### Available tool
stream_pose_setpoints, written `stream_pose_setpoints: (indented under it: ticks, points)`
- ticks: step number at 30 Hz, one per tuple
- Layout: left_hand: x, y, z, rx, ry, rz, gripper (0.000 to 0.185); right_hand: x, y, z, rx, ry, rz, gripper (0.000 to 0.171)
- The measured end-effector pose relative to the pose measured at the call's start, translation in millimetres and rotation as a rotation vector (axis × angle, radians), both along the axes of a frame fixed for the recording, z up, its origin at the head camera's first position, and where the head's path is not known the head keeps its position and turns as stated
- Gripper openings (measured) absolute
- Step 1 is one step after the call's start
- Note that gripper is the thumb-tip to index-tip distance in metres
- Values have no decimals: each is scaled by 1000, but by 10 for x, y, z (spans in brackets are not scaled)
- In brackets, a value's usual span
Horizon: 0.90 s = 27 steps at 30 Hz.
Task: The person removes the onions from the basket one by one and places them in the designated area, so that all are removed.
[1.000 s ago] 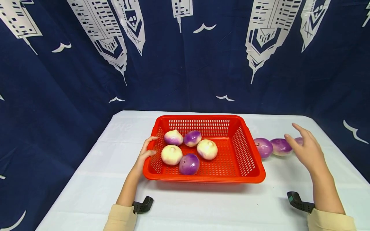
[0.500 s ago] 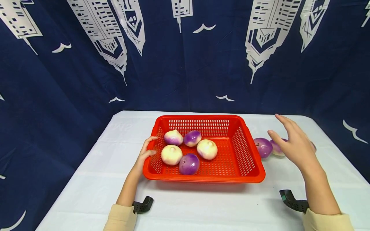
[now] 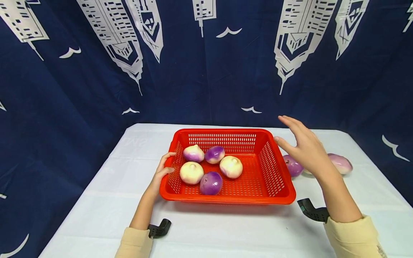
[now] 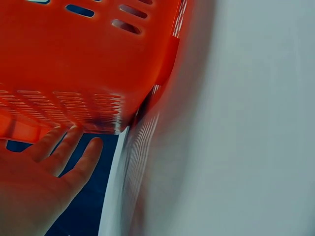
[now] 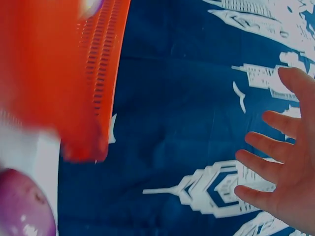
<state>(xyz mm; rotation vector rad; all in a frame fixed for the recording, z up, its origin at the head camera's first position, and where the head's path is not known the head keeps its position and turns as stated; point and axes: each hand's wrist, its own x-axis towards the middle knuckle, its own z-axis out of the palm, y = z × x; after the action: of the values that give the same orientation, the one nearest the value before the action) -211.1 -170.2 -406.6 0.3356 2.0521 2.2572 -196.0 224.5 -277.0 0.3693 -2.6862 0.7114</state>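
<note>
Since a second ago my right hand [image 3: 304,148] has swung left, away from the bulbs at the far right and over towards the basket's back right corner, while the basket and my left hand [image 3: 162,170] look the same as before. So, red basket [image 3: 251,199]: it's sitting about mid-table, slotted all round, wide side facing me. Five purple-and-cream bulbs [image 3: 211,183] are inside, all bunched in the left and middle part, with bare slotted floor to their right.

Left hand's got hold of the basket's left edge: thumb and a finger up on the rim, other fingers reaching underneath against the side wall. Right hand is up in the air with the fingers and thumb spread wide, nothing in it. From the head view its thumb tip lines up with the rim, but the right wrist view shows a gap.

Just beside the basket's right side there's a purple bulb [image 3: 292,166], then a pale sliver of another bulb [image 3: 307,172] mostly hidden behind my right hand, then a pinkish bulb [image 3: 340,163] past my wrist. Everything's on a white-covered table [image 3: 96,215], with a navy cloth [image 3: 200,82] printed with upside-down white buildings behind it.
</note>
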Motion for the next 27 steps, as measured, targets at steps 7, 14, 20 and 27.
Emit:
stream_pose_setpoints:
  ticks: [7,14,20,27]
  points:
    - [5,-4,-10,-5,-4,-1,55,-82,-230,112,25,12,81,63]
    - [4,1,-2,-8,-4,1,55,-199,-439,169,70,27,143,62]
    - [2,7,4,0,-2,1,54,-383,-559,101,94,-24,167,62]
    - [3,2,3,-2,-5,3,54,-640,-709,-14,115,-72,198,61]
